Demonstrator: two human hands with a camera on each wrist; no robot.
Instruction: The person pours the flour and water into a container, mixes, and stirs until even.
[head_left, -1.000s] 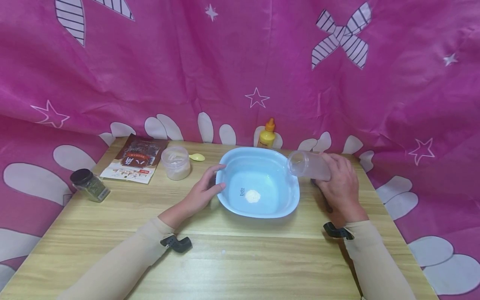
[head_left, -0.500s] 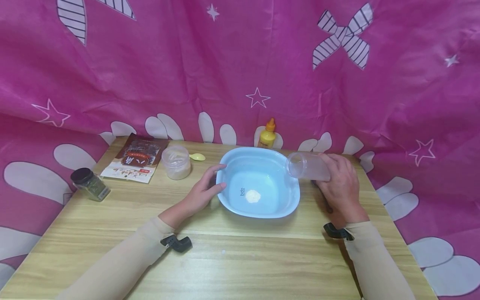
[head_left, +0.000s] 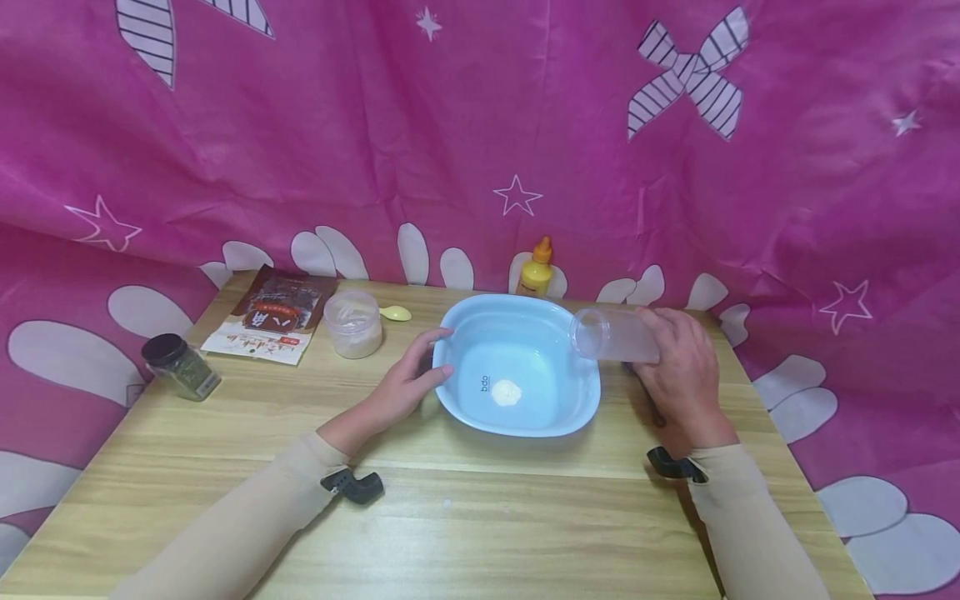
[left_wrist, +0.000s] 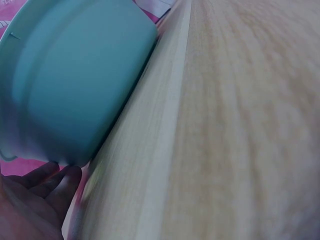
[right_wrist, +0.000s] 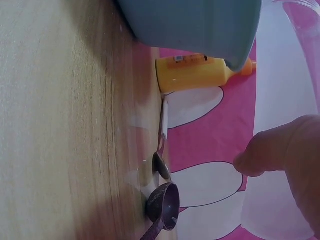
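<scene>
A light blue basin (head_left: 457, 408) stands on the table, a small mound of white powder (head_left: 506, 392) on its bottom. My left hand (head_left: 390, 392) holds its left rim, with thumb and forefinger at the edge; in the left wrist view the other fingers touch the outer wall. My right hand (head_left: 678, 371) grips a clear plastic cup (head_left: 626, 335), tilted nearly level, its mouth over the basin's right rim. In the right wrist view the thumb (right_wrist: 265, 155) lies along the cup's side. Whether liquid is flowing from the cup is hard to tell.
Left on the table are a black-lidded spice jar (head_left: 180, 367), a brown and white packet (head_left: 270, 317), a clear tub of white powder (head_left: 352, 325) and a yellow spoon (head_left: 395, 313). A yellow squeeze bottle (head_left: 535, 273) stands behind the basin. Dark spoons (right_wrist: 164, 205) lie right of it.
The cup's mouth has dipped slightly lower and a little further left over the basin. The left hand, the basin and the powder stay in place.
</scene>
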